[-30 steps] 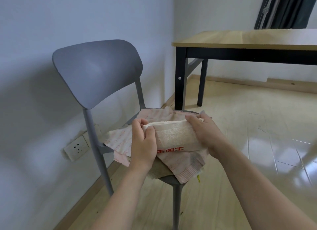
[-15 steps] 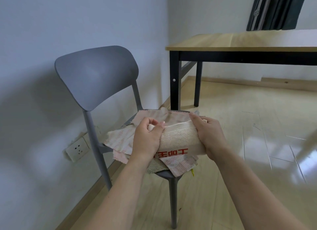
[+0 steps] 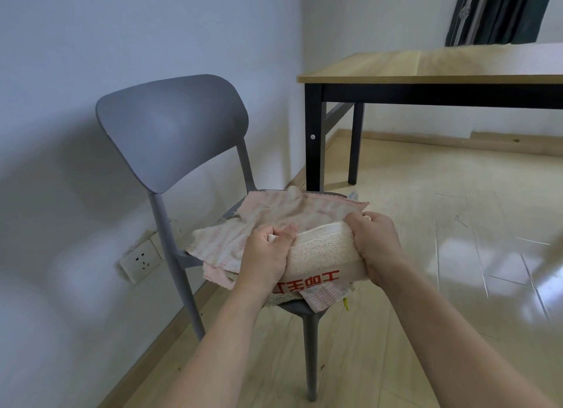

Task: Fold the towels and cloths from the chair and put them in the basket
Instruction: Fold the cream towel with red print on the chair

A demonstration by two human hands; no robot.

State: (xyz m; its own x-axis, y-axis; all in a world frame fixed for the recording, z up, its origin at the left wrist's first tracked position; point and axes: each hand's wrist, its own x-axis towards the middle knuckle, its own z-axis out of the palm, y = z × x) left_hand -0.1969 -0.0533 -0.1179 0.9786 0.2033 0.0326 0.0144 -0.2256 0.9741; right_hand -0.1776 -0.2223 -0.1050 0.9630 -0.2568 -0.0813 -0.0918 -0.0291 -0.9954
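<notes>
Head view: both hands, left hand point(image 3: 268, 255) and right hand point(image 3: 376, 244), clamp a folded towel point(image 3: 324, 255) over the chair point(image 3: 170, 133); loosening either grip could unfold it.

The chair point(image 3: 170, 127) stands against the left wall, a pile of cloths point(image 3: 265, 222) on its seat. On the pile's near right side sits the folded towel point(image 3: 323, 252), left hand point(image 3: 268, 255) at its left end, right hand point(image 3: 376, 243) at its right. Far right stands the table point(image 3: 426, 69); a wall socket point(image 3: 140, 260) lies low, left of the chair.
</notes>
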